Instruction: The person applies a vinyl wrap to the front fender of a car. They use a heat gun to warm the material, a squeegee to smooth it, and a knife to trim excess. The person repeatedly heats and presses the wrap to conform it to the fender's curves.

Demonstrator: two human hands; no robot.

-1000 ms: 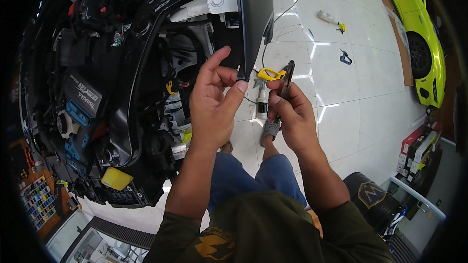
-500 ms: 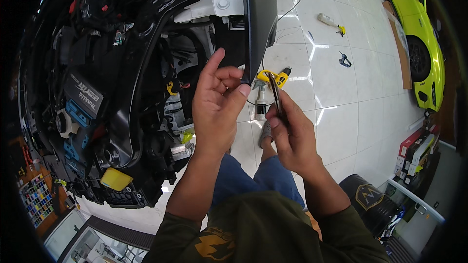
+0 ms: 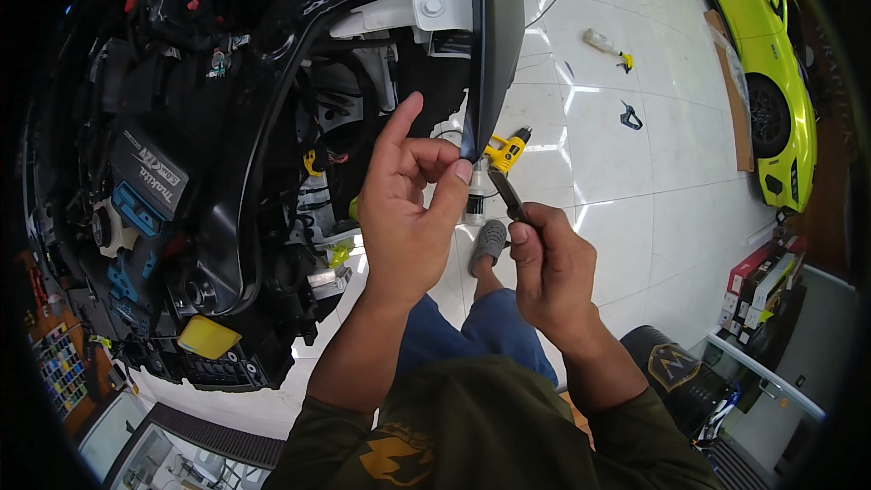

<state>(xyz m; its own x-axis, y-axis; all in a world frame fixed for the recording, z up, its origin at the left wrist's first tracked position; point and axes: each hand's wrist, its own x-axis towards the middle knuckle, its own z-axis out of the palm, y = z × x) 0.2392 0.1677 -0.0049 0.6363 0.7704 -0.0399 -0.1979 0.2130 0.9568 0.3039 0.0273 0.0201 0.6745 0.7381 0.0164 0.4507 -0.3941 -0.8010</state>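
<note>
My left hand [image 3: 404,227] pinches the narrow lower end of a dark grey fender panel [image 3: 499,45] between thumb and forefinger. Its other fingers are curled or raised. In my right hand [image 3: 555,268] is a slim dark knife [image 3: 505,192], gripped between thumb and fingers. The knife slants up and left, its far end close to the panel's tip and my left thumb. I cannot tell whether it touches the panel.
Left of my hands lies an open engine bay with a black curved bar [image 3: 263,154], a cordless tool [image 3: 141,204] and a yellow squeegee [image 3: 209,336]. On the tiled floor are a yellow heat gun [image 3: 510,151], a spray bottle [image 3: 474,204] and a cable. A green car [image 3: 789,118] stands right.
The view has shifted slightly, with the panel now further right. My right hand has lowered a little and the knife now tilts more to the left. My left hand keeps its pinch.
</note>
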